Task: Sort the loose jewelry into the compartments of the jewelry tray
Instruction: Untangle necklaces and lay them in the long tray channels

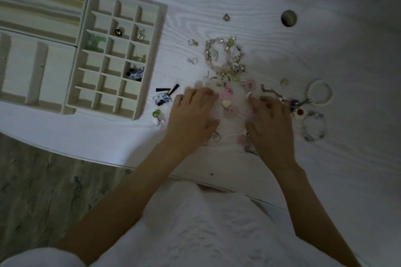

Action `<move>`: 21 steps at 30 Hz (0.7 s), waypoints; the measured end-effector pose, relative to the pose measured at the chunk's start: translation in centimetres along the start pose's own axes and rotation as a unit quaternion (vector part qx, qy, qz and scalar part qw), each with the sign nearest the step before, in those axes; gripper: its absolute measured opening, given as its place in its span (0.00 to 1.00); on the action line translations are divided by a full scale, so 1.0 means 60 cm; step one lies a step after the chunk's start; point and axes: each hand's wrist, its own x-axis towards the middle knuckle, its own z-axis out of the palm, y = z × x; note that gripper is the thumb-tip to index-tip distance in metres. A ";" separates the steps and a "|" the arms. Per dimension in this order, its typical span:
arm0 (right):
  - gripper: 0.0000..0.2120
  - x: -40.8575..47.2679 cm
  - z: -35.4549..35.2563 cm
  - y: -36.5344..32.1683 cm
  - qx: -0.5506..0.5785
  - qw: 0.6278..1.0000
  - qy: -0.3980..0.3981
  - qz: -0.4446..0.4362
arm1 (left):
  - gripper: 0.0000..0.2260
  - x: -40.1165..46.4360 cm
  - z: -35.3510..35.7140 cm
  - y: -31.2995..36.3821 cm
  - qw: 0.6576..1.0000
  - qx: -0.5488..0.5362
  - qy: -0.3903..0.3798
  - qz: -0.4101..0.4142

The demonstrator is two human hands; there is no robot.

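1. Sorting is partway along: both hands are hovering over the loose jewelry [225,65], picking through small pink pieces.
2. The left hand [191,115] is lying loosely spread, holding nothing visible; whether the right hand [269,117] is pinching something, I cannot tell.
3. Next: lifting one piece to a free compartment of the jewelry tray [152,54], which is sitting left of the pile, five cells already filled.

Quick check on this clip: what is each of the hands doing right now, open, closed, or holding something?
Left hand: open, fingers spread over the table, holding nothing visible.
Right hand: fingers bent over the loose jewelry; cannot tell whether it pinches a piece.
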 end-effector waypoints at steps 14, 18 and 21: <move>0.13 0.114 0.000 -0.139 0.128 0.956 0.023 -0.261 | 0.10 -0.055 -0.036 0.002 0.974 -0.141 0.108 -0.138; 0.12 0.139 0.024 -0.192 0.038 0.957 -0.064 -0.280 | 0.11 -0.100 -0.064 -0.047 0.955 -0.089 0.163 -0.233; 0.07 0.147 0.033 -0.193 0.013 0.969 -0.070 -0.238 | 0.16 -0.109 -0.088 -0.078 0.927 -0.128 0.177 -0.305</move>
